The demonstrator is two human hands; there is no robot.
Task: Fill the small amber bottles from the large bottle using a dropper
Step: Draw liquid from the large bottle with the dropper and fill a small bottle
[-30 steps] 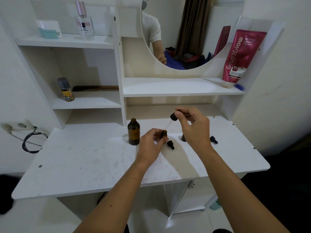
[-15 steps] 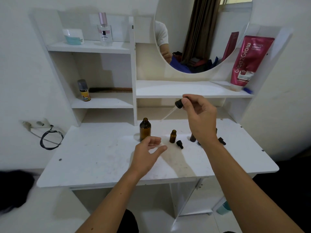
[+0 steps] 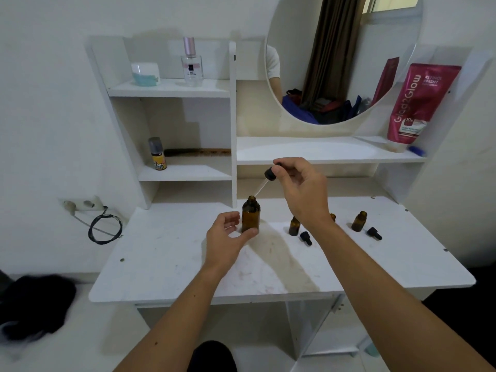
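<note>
Amber large bottle [image 3: 251, 217] loosely cupped by left hand [image 3: 228, 237]; right hand [image 3: 303, 191] fingers pinch dropper [image 3: 268, 178].

The right hand [image 3: 303, 189] pinches the dropper [image 3: 269, 176], its tilted tip at the mouth of the large bottle [image 3: 250, 217]. The left hand [image 3: 226, 238] cups the bottle's base on the table [image 3: 166, 264].
</note>
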